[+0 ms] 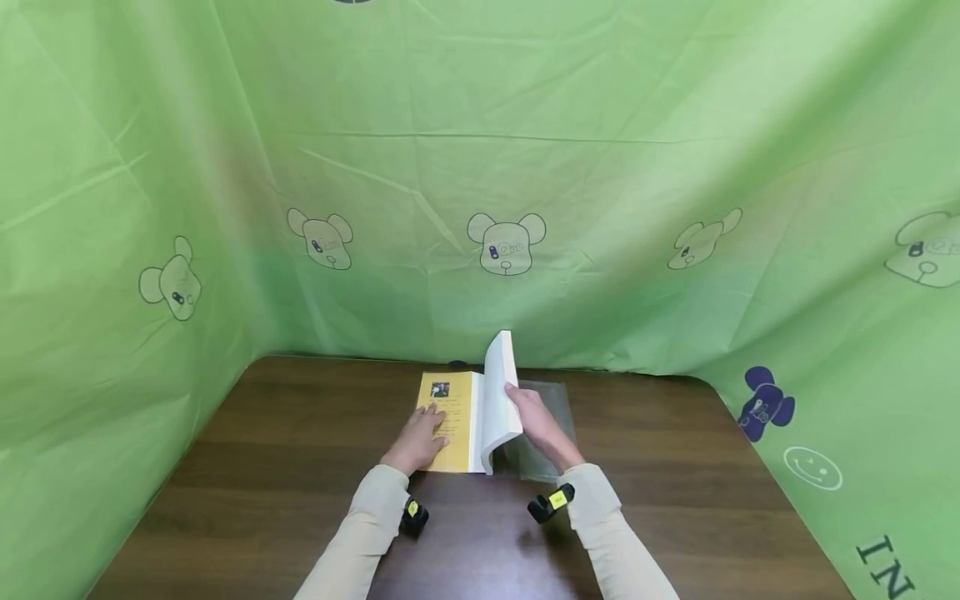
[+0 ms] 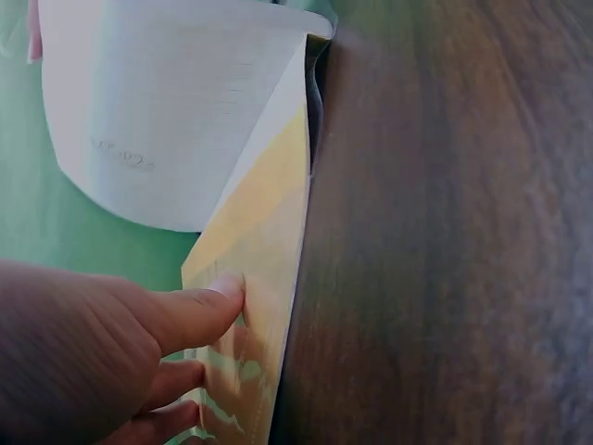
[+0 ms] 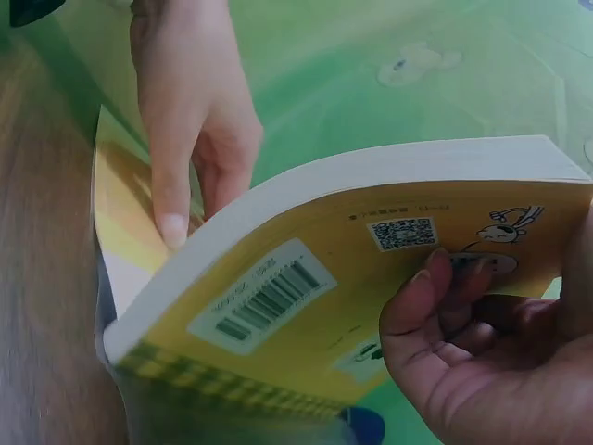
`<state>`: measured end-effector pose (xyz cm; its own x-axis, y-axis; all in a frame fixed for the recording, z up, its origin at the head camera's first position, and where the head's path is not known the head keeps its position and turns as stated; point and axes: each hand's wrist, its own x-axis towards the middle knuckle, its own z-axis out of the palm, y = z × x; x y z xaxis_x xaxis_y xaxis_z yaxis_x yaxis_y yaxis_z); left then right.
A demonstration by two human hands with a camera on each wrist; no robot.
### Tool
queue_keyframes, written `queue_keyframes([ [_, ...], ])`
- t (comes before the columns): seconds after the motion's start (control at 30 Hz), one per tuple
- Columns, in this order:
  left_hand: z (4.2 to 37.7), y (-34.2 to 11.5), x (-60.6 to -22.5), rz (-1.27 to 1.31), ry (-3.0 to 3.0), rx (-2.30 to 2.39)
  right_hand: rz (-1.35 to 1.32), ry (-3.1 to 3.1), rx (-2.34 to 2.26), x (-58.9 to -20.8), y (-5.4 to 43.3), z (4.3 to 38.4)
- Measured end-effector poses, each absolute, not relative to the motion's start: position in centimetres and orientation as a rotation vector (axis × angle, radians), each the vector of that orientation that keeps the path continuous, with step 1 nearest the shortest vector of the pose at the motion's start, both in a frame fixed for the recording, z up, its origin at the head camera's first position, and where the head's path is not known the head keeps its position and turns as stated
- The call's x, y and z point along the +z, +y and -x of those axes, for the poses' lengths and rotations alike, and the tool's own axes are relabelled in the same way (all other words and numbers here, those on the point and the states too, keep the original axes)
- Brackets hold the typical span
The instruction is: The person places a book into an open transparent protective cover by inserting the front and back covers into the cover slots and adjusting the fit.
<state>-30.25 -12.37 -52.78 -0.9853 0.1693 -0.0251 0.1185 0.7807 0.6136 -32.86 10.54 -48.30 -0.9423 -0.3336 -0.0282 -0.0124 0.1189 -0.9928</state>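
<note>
An open book stands on the table with its white page block lifted and bent. Its yellow inside cover, with a small photo and text, lies flat to the left. My left hand rests on that cover, thumb and fingers extended over it. My right hand grips the raised pages and back cover, thumb on the page side. In the right wrist view, the yellow back cover shows a barcode and a QR code, with curled fingers against it. A clear plastic sheet lies under and right of the book.
The brown wooden table extends to both sides and in front of the book. A green curtain printed with bear heads hangs behind and at the sides. Each wrist carries a black strapped device.
</note>
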Motion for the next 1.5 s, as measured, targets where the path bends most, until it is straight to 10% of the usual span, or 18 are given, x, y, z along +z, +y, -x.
queue_keyframes([
  [0.37, 30.2, -11.9, -52.8, -0.277, 3.055, 0.815, 0.385, 2.166, -1.869, -49.1, 9.1, 32.6],
  [0.93, 31.6, -11.8, -51.4, -0.110, 1.970, 2.367, 0.453, 2.097, -1.859, -49.8, 8.0, 32.8],
  [1.5, 31.9, -12.5, -51.0, -0.148, 1.715, 2.444, 0.602, 2.095, -1.732, -48.7, 8.0, 33.2],
])
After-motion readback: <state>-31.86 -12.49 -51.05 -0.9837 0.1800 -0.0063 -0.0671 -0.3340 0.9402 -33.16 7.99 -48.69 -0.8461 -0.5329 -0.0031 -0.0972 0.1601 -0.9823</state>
